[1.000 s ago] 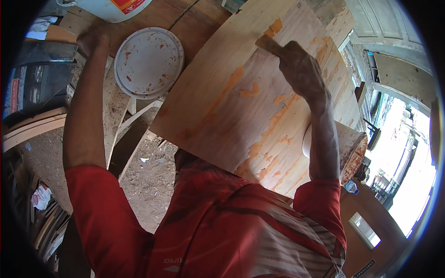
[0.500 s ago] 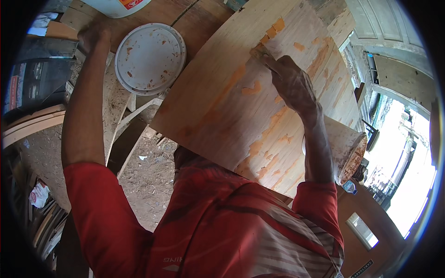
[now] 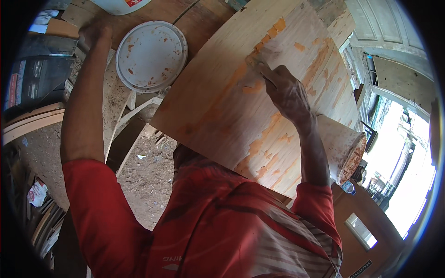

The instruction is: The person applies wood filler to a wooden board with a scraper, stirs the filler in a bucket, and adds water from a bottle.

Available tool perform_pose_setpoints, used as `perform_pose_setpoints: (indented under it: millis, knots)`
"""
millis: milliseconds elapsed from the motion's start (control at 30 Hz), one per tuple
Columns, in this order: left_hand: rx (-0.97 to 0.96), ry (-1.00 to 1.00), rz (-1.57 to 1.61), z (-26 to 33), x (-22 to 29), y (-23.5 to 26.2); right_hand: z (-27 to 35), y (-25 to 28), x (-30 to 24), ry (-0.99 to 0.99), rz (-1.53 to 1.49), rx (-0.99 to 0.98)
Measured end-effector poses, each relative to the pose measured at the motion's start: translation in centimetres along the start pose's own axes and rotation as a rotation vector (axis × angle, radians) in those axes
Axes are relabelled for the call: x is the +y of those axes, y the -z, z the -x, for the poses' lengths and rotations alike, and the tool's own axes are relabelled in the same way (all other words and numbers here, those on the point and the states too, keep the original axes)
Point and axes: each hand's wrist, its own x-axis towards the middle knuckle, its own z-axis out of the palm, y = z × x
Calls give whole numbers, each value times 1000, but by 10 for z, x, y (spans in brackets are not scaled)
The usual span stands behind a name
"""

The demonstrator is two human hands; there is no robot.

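Gripping a flat, dull-brown scraper, the right hand is closed round its handle; from here in the head view, the blade sits against the big pale wooden panel, just below a row of smeared orange paste patches. Left hand is at the brown wooden bench, dark and blurred; can't tell if fingers are spread or curled. Round white plastic lid, stained, between left hand and panel. Writing: white plastic bucket, cut off up top, carries a red label with white marks; red short-sleeved shirt, pale lettering low on the front; dark strip, lower right, pale capitals; white plastic bag, far left, red print. Pale, stained cylindrical tub beside the right forearm.
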Motion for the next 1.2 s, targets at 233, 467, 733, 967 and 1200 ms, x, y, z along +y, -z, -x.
perform_pose_setpoints:
  millis: [233,467,733,967,1200]
  knots:
    - [-74,-85,-294,-35,-50,-7,-7,11,-4,36,14,21]
    - [-54,-86,-34,-11,-28,11,7,-2,-16,78,-27,32]
    - [-34,-93,-501,-14,-25,10,23,-8,-22,106,39,19]
    - [84,226,170,6,7,-1,18,26,-13,-27,-51,78]
    - [-3,77,-52,-70,-75,-41,-83,56,47,-207,49,141]
